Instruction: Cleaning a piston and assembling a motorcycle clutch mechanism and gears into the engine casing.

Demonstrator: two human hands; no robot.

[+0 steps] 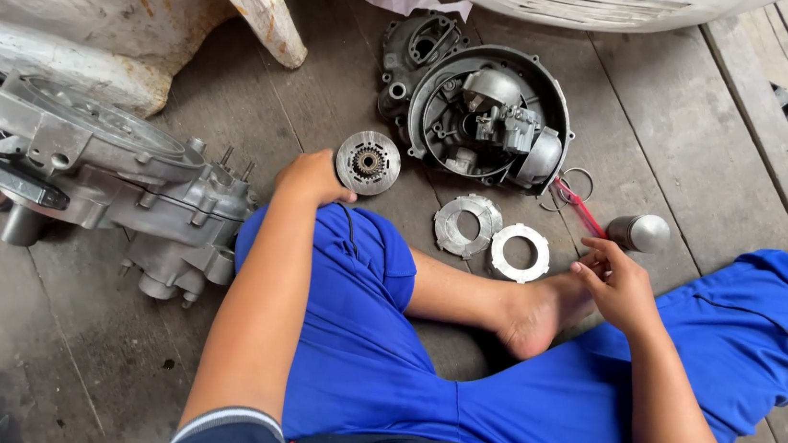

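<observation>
Our left hand (313, 177) rests on the wooden plank floor (674, 114), fingers curled against the round grey metal clutch hub with a toothed centre (368, 162) at its two o'clock, though we cannot tell whether it truly grips it; our right hand (614, 283) pinches the thin red straw-like tool (578, 207). At the right hand's nine o'clock lie two flat notched metal rings (469, 225), at one o'clock a silver cylindrical can (640, 233). Toward twelve sits the dark round engine cover filled with parts (491, 115), and at the left hand's nine o'clock the grey cast engine casing (118, 185).
</observation>
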